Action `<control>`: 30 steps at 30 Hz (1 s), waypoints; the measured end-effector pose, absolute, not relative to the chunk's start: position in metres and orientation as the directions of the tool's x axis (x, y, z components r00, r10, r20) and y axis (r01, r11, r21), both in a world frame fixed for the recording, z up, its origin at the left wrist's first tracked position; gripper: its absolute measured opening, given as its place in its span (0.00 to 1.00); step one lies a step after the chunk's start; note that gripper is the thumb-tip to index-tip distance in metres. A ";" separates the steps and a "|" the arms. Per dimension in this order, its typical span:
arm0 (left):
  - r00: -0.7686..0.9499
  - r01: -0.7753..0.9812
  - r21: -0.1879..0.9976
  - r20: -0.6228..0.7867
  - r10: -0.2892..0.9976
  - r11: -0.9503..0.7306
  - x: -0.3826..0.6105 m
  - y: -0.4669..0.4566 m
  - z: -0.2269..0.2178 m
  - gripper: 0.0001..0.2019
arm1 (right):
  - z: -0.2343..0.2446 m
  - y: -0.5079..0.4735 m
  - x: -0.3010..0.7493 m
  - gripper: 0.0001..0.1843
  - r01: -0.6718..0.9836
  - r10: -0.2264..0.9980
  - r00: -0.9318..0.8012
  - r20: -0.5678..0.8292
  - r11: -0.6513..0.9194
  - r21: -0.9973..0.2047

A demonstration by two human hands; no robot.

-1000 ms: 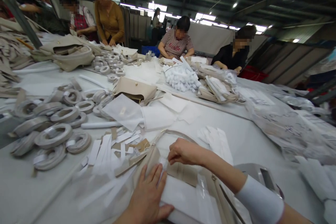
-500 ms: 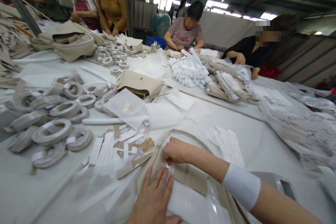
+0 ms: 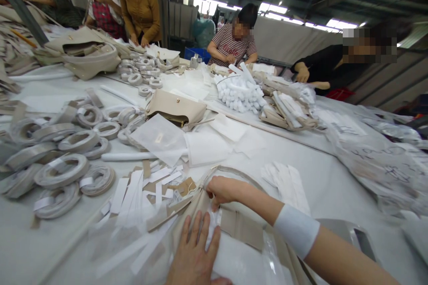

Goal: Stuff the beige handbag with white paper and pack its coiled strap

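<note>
A beige handbag [image 3: 242, 227] lies in front of me, partly covered by white sheeting and clear plastic. Its curved handle [image 3: 249, 173] loops out at the far side. My left hand [image 3: 195, 251] rests flat on the bag and its white covering, fingers spread. Just beyond it, my right hand [image 3: 222, 190] is closed, fingertips pressed down at the bag near the handle's base. Whatever those fingers pinch is hidden beneath them. A pale band wraps my right forearm.
Strap rolls [image 3: 62, 170] pile up at the left, beside paper strips [image 3: 129, 196]. Another beige handbag [image 3: 175, 106] sits ahead near white tubes [image 3: 239, 89]. Clear plastic bags [image 3: 384, 160] cover the right side. Several people work around the table.
My right hand has shifted slightly left and toward me along the bag. My left hand stays flat in place. The person at the right has leaned further right.
</note>
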State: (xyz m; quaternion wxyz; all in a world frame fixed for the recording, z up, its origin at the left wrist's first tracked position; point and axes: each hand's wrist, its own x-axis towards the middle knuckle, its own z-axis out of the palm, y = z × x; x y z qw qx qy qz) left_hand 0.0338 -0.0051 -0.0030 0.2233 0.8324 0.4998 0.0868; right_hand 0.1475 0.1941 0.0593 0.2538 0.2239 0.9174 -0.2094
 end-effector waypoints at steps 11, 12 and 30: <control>0.496 0.803 0.402 -0.044 0.867 -0.439 0.032 -0.005 -0.008 0.45 | 0.039 0.206 0.183 0.13 0.753 0.602 -0.658 -0.452 0.528 -0.394; 0.496 0.803 0.402 -0.044 0.867 -0.439 0.032 -0.005 -0.008 0.46 | 0.041 0.203 0.188 0.12 0.768 0.642 -0.640 -0.422 0.516 -0.379; 0.421 0.806 0.436 0.054 0.906 -0.400 0.034 -0.014 0.000 0.42 | 0.058 0.116 0.191 0.15 0.743 0.724 -0.620 -0.302 0.418 -0.523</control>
